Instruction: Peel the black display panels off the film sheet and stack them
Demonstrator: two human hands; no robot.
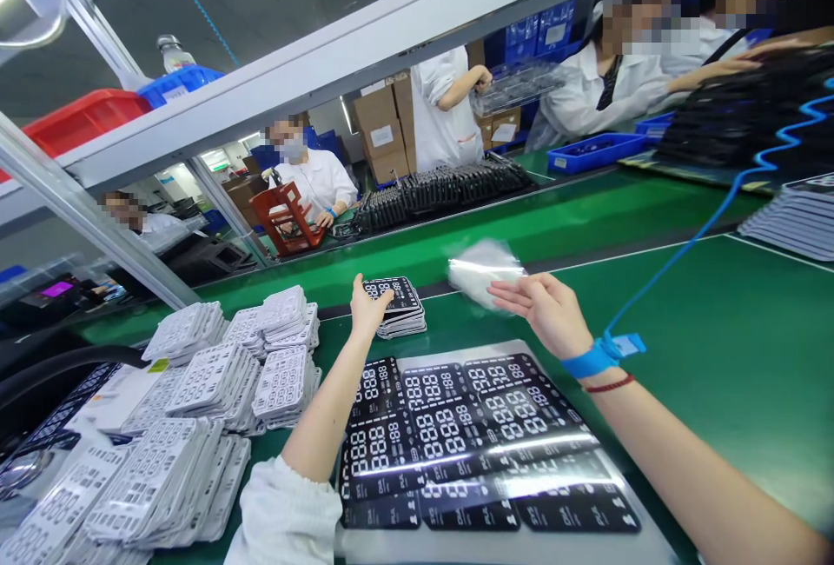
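Black display panels (pixel 400 307) sit in a small stack on the green bench mat (pixel 704 374), centre of frame, just past the top edge of a big panel sheet. Left hand (pixel 370 308) is on the stack: fingers straight and close together, tips touching its top near the left corner, can't tell if gripping. Right hand (pixel 540 313) is to the right of it, fingers open and stretched toward a blurred piece of clear plastic film (pixel 486 271). Film is right at the fingertips; too blurred to tell if held. Big black panel sheet (pixel 469 443) lies flat on a pale tray (pixel 642 543), below the hands, with white digits and glare across it. Blue wrist strap (pixel 590 361) on right wrist, coiled blue cord (pixel 736 191) running to upper right, red bracelet (pixel 609 384) just below the strap. White sleeve (pixel 280 513) on left arm. Stacks of white perforated panels (pixel 280 387) fill the lower left. Grey panel stack (pixel 798 217) at right edge. Across the bench, upper right, a co-worker (pixel 586 87) holds a clear tray (pixel 518 87). Blue bin (pixel 592 152) and a long row of black parts (pixel 443 191) on the far bench. Another co-worker (pixel 313 187) sits behind a red rack (pixel 287 217), upper left of centre. Cardboard boxes (pixel 381 126) behind.
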